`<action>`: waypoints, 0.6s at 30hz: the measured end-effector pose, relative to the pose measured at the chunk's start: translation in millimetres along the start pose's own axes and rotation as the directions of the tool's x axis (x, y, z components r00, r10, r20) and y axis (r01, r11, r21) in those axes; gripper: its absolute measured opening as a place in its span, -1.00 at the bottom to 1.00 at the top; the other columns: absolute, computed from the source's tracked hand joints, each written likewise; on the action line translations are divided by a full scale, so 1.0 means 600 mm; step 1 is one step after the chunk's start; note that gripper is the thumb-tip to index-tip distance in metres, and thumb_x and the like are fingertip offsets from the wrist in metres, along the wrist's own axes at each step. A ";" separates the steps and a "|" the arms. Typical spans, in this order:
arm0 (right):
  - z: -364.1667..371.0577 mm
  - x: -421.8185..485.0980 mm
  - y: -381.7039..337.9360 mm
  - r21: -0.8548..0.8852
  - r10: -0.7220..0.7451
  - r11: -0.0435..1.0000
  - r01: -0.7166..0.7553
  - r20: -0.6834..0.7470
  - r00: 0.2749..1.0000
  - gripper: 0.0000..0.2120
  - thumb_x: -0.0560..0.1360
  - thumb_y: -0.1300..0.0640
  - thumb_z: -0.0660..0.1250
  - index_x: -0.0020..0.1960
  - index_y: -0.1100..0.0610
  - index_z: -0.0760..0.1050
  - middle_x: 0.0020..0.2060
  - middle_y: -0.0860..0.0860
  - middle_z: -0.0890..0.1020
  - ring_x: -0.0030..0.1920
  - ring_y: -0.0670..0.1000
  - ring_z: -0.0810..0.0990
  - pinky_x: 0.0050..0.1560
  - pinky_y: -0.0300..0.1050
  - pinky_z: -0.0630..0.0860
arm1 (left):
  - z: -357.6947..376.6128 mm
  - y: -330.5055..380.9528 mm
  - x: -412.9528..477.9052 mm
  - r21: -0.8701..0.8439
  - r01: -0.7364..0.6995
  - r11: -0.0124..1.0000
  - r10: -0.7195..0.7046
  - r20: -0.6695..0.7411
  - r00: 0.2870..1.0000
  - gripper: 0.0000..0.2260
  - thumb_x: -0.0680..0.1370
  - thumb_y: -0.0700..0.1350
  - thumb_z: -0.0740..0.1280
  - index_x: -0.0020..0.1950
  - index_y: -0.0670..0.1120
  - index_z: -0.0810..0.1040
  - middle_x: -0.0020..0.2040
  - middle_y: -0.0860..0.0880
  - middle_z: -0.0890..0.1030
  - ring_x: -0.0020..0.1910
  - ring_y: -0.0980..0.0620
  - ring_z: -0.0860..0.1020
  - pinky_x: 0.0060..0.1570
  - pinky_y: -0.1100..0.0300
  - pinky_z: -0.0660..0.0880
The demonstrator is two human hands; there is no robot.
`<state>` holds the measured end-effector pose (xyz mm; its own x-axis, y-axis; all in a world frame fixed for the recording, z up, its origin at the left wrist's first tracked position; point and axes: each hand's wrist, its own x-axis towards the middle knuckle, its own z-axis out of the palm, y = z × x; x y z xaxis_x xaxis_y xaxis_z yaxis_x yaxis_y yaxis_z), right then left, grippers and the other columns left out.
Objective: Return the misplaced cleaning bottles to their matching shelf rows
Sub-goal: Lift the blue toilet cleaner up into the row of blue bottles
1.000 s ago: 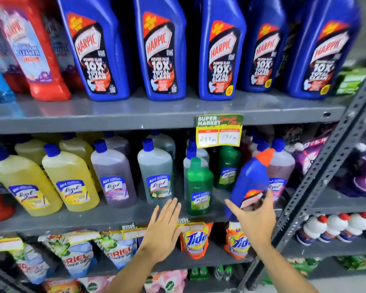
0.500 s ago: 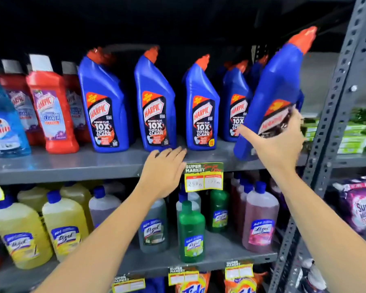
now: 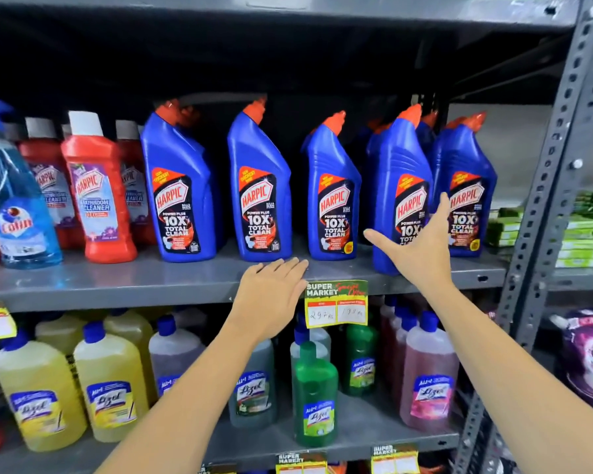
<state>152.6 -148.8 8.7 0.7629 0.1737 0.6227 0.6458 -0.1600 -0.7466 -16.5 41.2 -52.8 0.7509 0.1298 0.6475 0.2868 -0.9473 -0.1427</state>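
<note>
Head view: blue Harpic bottle (image 3: 396, 200) stands upright at front edge of upper shelf (image 3: 117, 285), among matching row. Right hand (image 3: 416, 249) open, fingers spread against label, nothing clasped. Left hand (image 3: 271, 292) flat, empty, on shelf lip. Advice: nudge bottle back level with neighbours, label outward, before letting go.

five blue harpic bottles (image 3: 182, 186), two hands (image 3: 271, 295)

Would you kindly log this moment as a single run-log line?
step: shelving blue Harpic bottle | right hand: open against it | left hand: flat on shelf edge | bottle: upright in Harpic row
</note>
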 end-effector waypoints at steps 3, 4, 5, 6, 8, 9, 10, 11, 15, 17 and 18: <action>-0.007 0.002 0.007 -0.059 0.032 0.998 -0.028 0.080 0.996 0.32 0.19 -0.17 0.62 0.60 0.10 -0.21 0.57 0.09 0.14 0.53 0.09 0.19 0.45 0.04 0.22 | 0.003 0.000 -0.001 0.007 0.013 1.000 -0.012 -0.011 1.000 -0.56 0.62 0.05 0.03 0.33 -0.08 0.55 0.23 -0.06 0.63 0.17 -0.09 0.60 0.07 -0.06 0.54; -0.007 0.005 0.010 -0.089 0.043 0.996 -0.033 0.118 0.992 0.34 0.17 -0.18 0.63 0.60 0.09 -0.23 0.57 0.08 0.17 0.53 0.09 0.22 0.44 0.06 0.25 | 0.005 0.000 -0.001 0.011 0.014 1.000 -0.014 -0.016 1.000 -0.56 0.62 0.05 0.03 0.33 -0.07 0.55 0.23 -0.06 0.63 0.17 -0.08 0.60 0.07 -0.05 0.54; -0.006 0.009 0.013 -0.122 0.054 0.992 -0.036 0.148 0.987 0.36 0.16 -0.18 0.63 0.60 0.07 -0.25 0.56 0.08 0.19 0.51 0.10 0.26 0.42 0.08 0.28 | 0.005 -0.001 -0.001 0.013 0.016 1.000 -0.015 -0.021 1.000 -0.56 0.62 0.05 0.03 0.33 -0.07 0.56 0.23 -0.06 0.63 0.17 -0.08 0.60 0.07 -0.04 0.53; -0.005 0.013 0.015 -0.150 0.060 0.988 -0.036 0.163 0.985 0.37 0.14 -0.20 0.63 0.59 0.05 -0.26 0.54 0.07 0.22 0.49 0.11 0.29 0.41 0.11 0.32 | 0.005 -0.001 0.000 0.013 0.016 1.000 -0.015 -0.025 1.000 -0.57 0.62 0.05 0.04 0.32 -0.07 0.56 0.23 -0.05 0.63 0.17 -0.08 0.60 0.06 -0.04 0.53; 0.000 0.019 0.017 -0.182 0.065 0.983 -0.035 0.160 0.985 0.39 0.10 -0.23 0.64 0.59 0.03 -0.23 0.52 0.07 0.29 0.46 0.12 0.35 0.39 0.16 0.38 | 0.006 -0.001 0.000 0.017 0.010 1.000 -0.009 -0.045 0.999 -0.57 0.62 0.04 0.05 0.30 -0.07 0.58 0.22 -0.05 0.64 0.15 -0.07 0.61 0.05 -0.05 0.54; 0.003 0.022 0.017 -0.188 0.066 0.981 -0.037 0.152 0.986 0.39 0.08 -0.25 0.64 0.59 0.02 -0.20 0.50 0.07 0.31 0.44 0.13 0.37 0.37 0.18 0.39 | 0.007 -0.001 -0.001 0.021 0.008 1.000 -0.007 -0.059 0.998 -0.57 0.61 0.04 0.05 0.29 -0.07 0.59 0.21 -0.05 0.64 0.14 -0.07 0.62 0.04 -0.05 0.55; 0.007 0.025 0.018 -0.192 0.067 0.981 -0.039 0.141 0.988 0.38 0.07 -0.25 0.64 0.59 0.03 -0.17 0.49 0.08 0.32 0.43 0.14 0.39 0.36 0.19 0.41 | 0.007 0.000 -0.001 0.024 0.005 1.000 -0.003 -0.071 0.997 -0.58 0.61 0.04 0.06 0.28 -0.07 0.60 0.20 -0.05 0.65 0.13 -0.07 0.62 0.03 -0.04 0.55; 0.011 0.028 0.018 -0.197 0.069 0.979 -0.043 0.130 0.989 0.37 0.07 -0.25 0.64 0.59 0.04 -0.15 0.48 0.09 0.33 0.42 0.16 0.40 0.34 0.19 0.42 | 0.006 0.001 -0.001 0.024 0.001 1.000 0.001 -0.081 0.997 -0.58 0.60 0.04 0.06 0.27 -0.08 0.60 0.19 -0.05 0.65 0.13 -0.07 0.62 0.02 -0.04 0.55; 0.030 0.039 0.021 -0.230 0.064 0.972 -0.045 0.074 0.995 0.33 0.10 -0.22 0.64 0.58 0.09 -0.11 0.46 0.13 0.33 0.36 0.21 0.45 0.26 0.15 0.43 | 0.007 0.001 -0.001 0.015 0.000 1.000 0.001 -0.098 0.995 -0.58 0.60 0.03 0.07 0.26 -0.08 0.61 0.19 -0.05 0.65 0.12 -0.08 0.63 0.03 -0.05 0.55; 0.036 0.040 0.023 -0.240 0.069 0.969 -0.051 0.065 0.995 0.33 0.12 -0.23 0.64 0.59 0.08 -0.13 0.45 0.15 0.33 0.34 0.23 0.47 0.23 0.15 0.44 | 0.009 0.000 -0.001 0.013 0.000 1.000 0.001 -0.096 0.995 -0.58 0.61 0.03 0.06 0.27 -0.08 0.60 0.19 -0.05 0.65 0.13 -0.08 0.62 0.03 -0.07 0.56; 0.037 0.041 0.025 -0.246 0.077 0.967 -0.059 0.064 0.995 0.33 0.13 -0.23 0.63 0.59 0.07 -0.15 0.45 0.15 0.32 0.33 0.24 0.47 0.22 0.16 0.45 | 0.009 0.000 -0.001 0.016 0.001 1.000 0.001 -0.095 0.995 -0.58 0.61 0.03 0.06 0.27 -0.08 0.60 0.19 -0.05 0.65 0.13 -0.08 0.62 0.03 -0.06 0.55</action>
<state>180.4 -125.3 7.3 0.8071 0.2225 0.5469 0.5869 -0.4043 -0.7015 -13.7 42.7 -57.5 0.6909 0.1008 0.7159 0.2971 -0.9423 -0.1541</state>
